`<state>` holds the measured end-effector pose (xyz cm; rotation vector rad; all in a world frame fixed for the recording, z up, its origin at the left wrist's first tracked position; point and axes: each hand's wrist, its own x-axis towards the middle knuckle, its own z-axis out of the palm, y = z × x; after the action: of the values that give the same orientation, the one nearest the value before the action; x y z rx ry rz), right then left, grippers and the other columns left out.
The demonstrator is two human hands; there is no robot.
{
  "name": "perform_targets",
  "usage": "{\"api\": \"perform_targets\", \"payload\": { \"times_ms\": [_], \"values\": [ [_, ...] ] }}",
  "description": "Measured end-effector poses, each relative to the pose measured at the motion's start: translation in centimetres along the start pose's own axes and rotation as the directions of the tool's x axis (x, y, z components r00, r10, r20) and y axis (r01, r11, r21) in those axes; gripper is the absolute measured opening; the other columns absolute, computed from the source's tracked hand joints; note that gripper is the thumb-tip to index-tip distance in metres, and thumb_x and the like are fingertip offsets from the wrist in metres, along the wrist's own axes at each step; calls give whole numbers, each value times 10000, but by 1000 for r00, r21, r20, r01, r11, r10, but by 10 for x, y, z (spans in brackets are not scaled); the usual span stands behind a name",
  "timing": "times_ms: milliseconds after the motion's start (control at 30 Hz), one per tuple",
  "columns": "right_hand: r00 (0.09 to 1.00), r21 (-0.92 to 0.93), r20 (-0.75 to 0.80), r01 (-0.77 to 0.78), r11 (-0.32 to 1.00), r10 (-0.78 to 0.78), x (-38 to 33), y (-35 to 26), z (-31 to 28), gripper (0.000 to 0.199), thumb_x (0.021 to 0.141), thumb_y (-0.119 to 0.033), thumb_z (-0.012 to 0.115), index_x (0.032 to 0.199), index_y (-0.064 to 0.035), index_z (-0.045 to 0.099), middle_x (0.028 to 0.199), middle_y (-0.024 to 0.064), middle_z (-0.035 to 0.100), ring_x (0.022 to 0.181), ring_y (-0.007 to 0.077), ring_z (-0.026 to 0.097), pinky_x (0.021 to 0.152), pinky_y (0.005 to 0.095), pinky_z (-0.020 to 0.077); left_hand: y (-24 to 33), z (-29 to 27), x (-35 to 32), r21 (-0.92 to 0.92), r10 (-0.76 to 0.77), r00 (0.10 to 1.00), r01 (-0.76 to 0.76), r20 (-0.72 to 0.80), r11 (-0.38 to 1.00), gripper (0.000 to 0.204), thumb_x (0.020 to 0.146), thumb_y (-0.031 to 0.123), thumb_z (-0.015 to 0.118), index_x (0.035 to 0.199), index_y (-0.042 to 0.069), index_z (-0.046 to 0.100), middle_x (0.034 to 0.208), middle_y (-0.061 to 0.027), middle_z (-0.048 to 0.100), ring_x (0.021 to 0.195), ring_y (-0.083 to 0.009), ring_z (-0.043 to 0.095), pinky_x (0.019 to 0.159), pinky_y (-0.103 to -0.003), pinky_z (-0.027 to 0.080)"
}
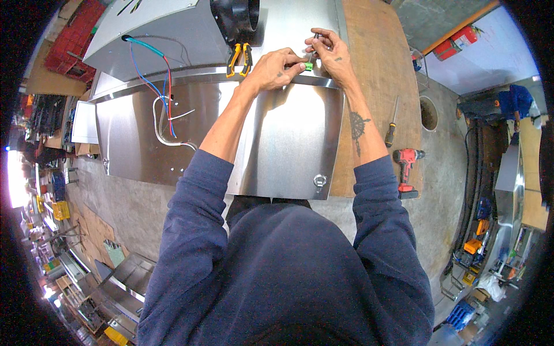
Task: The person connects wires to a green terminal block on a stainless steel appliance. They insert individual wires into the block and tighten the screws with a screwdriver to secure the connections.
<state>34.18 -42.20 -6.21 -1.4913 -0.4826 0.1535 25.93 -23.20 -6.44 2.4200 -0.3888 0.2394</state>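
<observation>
Your left hand (281, 69) pinches the green connector (309, 67), near 12 o'clock. Your right hand (331, 53) grips a thin tool (315, 39), pointing to this connector. The pliers (234, 60) are toward 11 o'clock; the drill (406, 164) lies at 3 o'clock.

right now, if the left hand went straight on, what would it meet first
Past the small green block it holds, the left hand would probably meet the right hand; depth is unclear.
</observation>
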Motion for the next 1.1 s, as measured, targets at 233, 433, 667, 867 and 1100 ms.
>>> {"api": "perform_targets", "payload": {
  "times_ms": [233, 433, 667, 867, 1100],
  "values": [
    [999, -211, 12, 32, 977, -30, 3, 2, -5, 425, 1005, -275, 753, 1355, -58, 649, 1038, 69, 718, 960, 169, 724, 802, 300, 573, -1, 0, 1, -8, 4, 1000, -4, 4, 1000, 344, 1014, 337, 676, 1131, 35, 792, 1046, -133, 720, 924, -305, 701, 849, -412, 545],
    [1000, -157, 17, 16, 987, -14, 2, -2, -3, 412, 1016, -260, 745, 1365, -61, 650, 1008, 62, 724, 933, 154, 718, 801, 294, 570, -1, 1, 0, 2, 8, 1000, -8, -6, 1000, 343, 1018, 334, 668, 1123, 30, 789, 1041, -138, 715, 926, -312, 696, 850, -415, 541],
    [1000, -71, 3, 4, 997, -3, 1, -4, -1, 371, 1029, -265, 725, 1327, -51, 676, 978, 56, 718, 907, 127, 688, 774, 287, 558, 2, -2, 0, -23, 20, 1000, -20, -2, 1000, 346, 1025, 339, 660, 1109, 29, 788, 1023, -145, 709, 922, -320, 689, 839, -426, 535],
    [1000, -110, 13, 15, 994, -14, 1, -3, -2, 389, 1036, -218, 695, 1349, 3, 627, 975, 69, 722, 906, 138, 695, 771, 288, 559, -2, 2, 0, -19, 52, 998, -52, -26, 998, 352, 1024, 349, 667, 1104, 29, 792, 1014, -146, 707, 904, -316, 690, 824, -424, 539],
    [999, -94, -36, 26, 995, -30, 2, -2, 0, 311, 1033, -153, 669, 1303, -4, 629, 1038, 100, 741, 926, 144, 703, 775, 290, 563, 0, 1, 0, -16, 20, 1000, -21, -24, 1000, 336, 1023, 333, 668, 1098, 31, 793, 1020, -141, 709, 912, -308, 692, 832, -417, 542]
  ]
}}
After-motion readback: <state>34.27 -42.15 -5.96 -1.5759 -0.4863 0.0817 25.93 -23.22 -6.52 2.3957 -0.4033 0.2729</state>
